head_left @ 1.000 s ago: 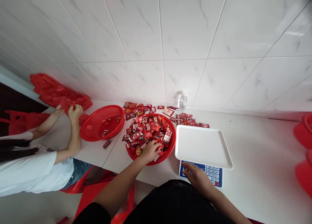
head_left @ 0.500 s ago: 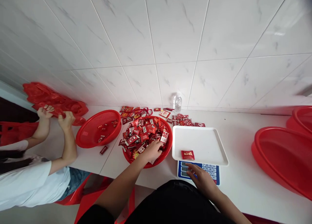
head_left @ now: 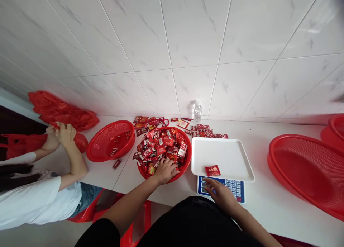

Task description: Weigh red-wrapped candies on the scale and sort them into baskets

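Many crinkly packets (head_left: 168, 141) lie under the left grip (head_left: 165, 172), its closure and hold unclear; right grip (head_left: 223, 196) half-spread, empty.

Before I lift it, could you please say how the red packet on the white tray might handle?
The red packet is probably light, being small against the white tray. It looks glossy, so may slip. Lying flat, it should hardly roll.

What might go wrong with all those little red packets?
The packets are heaped high in the basket, so the left hand might push some over the rim. The red packet lies close to the near edge of the white tray; a bump might knock it off. The right hand is by the scale's buttons, so it might press one accidentally.
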Demonstrator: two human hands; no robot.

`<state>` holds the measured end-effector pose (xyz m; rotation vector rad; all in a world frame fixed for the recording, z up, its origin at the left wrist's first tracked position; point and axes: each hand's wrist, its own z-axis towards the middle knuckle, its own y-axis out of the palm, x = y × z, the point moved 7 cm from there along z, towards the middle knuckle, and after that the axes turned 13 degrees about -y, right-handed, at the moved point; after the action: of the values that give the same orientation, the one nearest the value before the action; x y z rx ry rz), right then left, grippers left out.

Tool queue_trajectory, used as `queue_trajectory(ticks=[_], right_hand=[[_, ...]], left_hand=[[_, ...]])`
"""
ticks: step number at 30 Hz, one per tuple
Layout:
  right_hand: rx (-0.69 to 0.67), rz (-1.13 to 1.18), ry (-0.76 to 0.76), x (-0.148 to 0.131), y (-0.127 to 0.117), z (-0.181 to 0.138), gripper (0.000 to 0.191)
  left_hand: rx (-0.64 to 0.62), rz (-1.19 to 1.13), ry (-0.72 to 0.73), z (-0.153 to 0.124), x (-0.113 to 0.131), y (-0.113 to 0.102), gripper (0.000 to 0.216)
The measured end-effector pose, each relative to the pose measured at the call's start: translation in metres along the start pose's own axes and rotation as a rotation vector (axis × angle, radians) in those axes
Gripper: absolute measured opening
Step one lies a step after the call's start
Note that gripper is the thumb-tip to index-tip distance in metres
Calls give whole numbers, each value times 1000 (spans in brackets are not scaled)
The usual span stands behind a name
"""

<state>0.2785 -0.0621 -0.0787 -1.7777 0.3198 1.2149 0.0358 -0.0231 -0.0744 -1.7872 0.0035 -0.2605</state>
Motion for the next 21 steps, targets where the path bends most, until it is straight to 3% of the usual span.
queue_trajectory(ticks=[7, 13, 17, 21], right_hand=[[23, -15, 5, 2, -3, -4, 43], [52, -25, 34, 11, -4, -9, 42], [46, -21, 45, 13, -5, -9, 42], [74, -67, 50, 17, -10, -7, 42]], left_hand=[[-3, -30, 81, 6, 9, -3, 44], [-1, -74, -44, 20, -1, 5, 38], [98, -167, -166, 34, 2, -16, 33], [205, -287, -186, 52, 36, -44, 32]])
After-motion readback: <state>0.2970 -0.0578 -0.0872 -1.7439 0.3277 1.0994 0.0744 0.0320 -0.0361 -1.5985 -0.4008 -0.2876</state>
